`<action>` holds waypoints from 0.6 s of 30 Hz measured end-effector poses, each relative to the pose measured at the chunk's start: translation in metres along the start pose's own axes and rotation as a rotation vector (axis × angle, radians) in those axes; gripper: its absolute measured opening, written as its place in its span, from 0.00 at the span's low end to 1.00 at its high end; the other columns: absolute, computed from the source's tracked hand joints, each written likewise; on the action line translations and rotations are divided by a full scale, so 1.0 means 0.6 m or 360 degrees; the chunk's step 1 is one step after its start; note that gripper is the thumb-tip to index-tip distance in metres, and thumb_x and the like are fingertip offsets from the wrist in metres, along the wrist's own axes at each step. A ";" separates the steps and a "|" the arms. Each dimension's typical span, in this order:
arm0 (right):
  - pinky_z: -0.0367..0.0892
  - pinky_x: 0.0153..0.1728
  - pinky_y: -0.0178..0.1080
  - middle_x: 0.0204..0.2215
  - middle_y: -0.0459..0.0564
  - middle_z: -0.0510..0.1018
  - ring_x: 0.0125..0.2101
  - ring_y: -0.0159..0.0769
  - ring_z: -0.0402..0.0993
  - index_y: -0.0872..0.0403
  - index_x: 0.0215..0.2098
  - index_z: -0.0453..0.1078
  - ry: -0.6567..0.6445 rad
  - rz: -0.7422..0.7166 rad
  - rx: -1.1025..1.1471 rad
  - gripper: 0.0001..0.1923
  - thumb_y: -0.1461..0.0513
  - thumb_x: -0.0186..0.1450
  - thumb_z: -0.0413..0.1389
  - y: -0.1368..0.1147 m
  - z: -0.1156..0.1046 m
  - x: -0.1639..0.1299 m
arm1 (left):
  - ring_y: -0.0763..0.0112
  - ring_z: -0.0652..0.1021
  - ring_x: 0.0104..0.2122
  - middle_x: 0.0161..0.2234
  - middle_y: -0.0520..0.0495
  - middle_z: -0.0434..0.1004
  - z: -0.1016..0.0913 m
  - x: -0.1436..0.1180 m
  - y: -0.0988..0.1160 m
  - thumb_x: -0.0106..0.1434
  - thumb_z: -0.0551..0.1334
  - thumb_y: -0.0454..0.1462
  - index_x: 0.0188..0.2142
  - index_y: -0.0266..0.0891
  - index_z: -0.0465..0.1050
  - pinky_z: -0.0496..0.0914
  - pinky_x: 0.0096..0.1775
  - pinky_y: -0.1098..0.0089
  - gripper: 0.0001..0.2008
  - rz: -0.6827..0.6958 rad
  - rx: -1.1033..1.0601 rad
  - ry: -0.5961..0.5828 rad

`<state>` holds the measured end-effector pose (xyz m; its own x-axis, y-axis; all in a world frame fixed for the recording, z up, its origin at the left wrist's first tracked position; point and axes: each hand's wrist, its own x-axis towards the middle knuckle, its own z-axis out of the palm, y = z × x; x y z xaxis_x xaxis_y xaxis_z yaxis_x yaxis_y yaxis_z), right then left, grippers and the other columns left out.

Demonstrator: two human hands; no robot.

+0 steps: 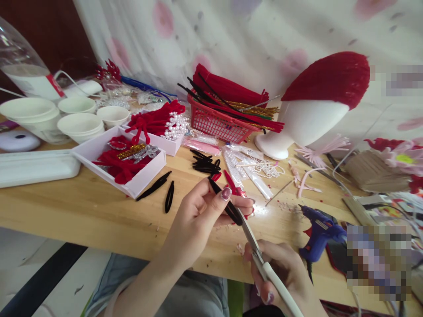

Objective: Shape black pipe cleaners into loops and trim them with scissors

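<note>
Head-worn view, facing forward and down, close over wooden table [99, 215]

I see my left hand [201, 211] just left of my right hand [287, 273], with the scissors [261, 255] between them. The glue gun [319, 231] lies to their right on the table [82, 211]. Behind, the basket [218, 123] sits left of the foam head [310, 114], the open box [132, 165] farther left.

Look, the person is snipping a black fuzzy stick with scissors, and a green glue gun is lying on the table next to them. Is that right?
Not quite. The glue gun is blue, not green, as the head view shows. The rest holds: the left hand holds the black fuzzy stick, the right hand works the scissors at its end, and the gun lies on the table beside them.
</note>
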<state>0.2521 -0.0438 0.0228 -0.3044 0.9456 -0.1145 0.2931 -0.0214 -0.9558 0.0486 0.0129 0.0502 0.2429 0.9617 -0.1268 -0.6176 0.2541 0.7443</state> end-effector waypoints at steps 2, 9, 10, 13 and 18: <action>0.54 0.19 0.33 0.14 0.42 0.68 0.15 0.29 0.58 0.53 0.32 0.74 -0.0029 -0.0025 -0.0002 0.32 0.34 0.53 0.61 0.001 0.000 0.000 | 0.60 0.85 0.39 0.36 0.41 0.87 -0.001 0.001 0.000 0.66 0.64 0.42 0.36 0.39 0.71 0.78 0.38 0.68 0.09 -0.0010 -0.0022 -0.0026; 0.66 0.22 0.35 0.19 0.47 0.73 0.19 0.35 0.68 0.53 0.39 0.77 0.0148 -0.0166 -0.0332 0.35 0.33 0.55 0.58 0.003 -0.005 -0.019 | 0.65 0.85 0.34 0.34 0.44 0.86 -0.013 0.016 0.006 0.67 0.63 0.41 0.37 0.39 0.69 0.77 0.32 0.73 0.08 0.0010 -0.0071 -0.0057; 0.67 0.22 0.34 0.20 0.47 0.74 0.20 0.35 0.69 0.53 0.40 0.78 0.0161 -0.0181 -0.0382 0.35 0.33 0.55 0.58 0.002 -0.006 -0.021 | 0.66 0.85 0.33 0.33 0.44 0.86 -0.015 0.018 0.010 0.67 0.63 0.41 0.37 0.39 0.69 0.77 0.31 0.74 0.08 -0.0023 -0.0026 -0.0100; 0.67 0.22 0.33 0.19 0.47 0.74 0.20 0.34 0.69 0.52 0.37 0.78 0.0150 -0.0195 -0.0504 0.35 0.32 0.55 0.56 -0.001 -0.009 -0.020 | 0.69 0.85 0.31 0.31 0.44 0.86 -0.015 0.022 0.024 0.67 0.62 0.40 0.36 0.38 0.69 0.76 0.31 0.75 0.07 -0.0137 0.0131 -0.0234; 0.67 0.23 0.35 0.16 0.45 0.70 0.19 0.35 0.68 0.54 0.39 0.78 0.0158 -0.0197 -0.0506 0.36 0.32 0.55 0.56 0.005 -0.013 -0.022 | 0.69 0.84 0.31 0.30 0.44 0.84 -0.007 0.027 0.033 0.67 0.62 0.38 0.36 0.37 0.70 0.76 0.32 0.75 0.06 -0.0151 0.0256 -0.0273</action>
<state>0.2643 -0.0538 0.0234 -0.2703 0.9620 0.0386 0.5317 0.1825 -0.8270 0.0369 0.0337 0.0601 0.4258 0.8994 -0.0984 -0.4621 0.3097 0.8310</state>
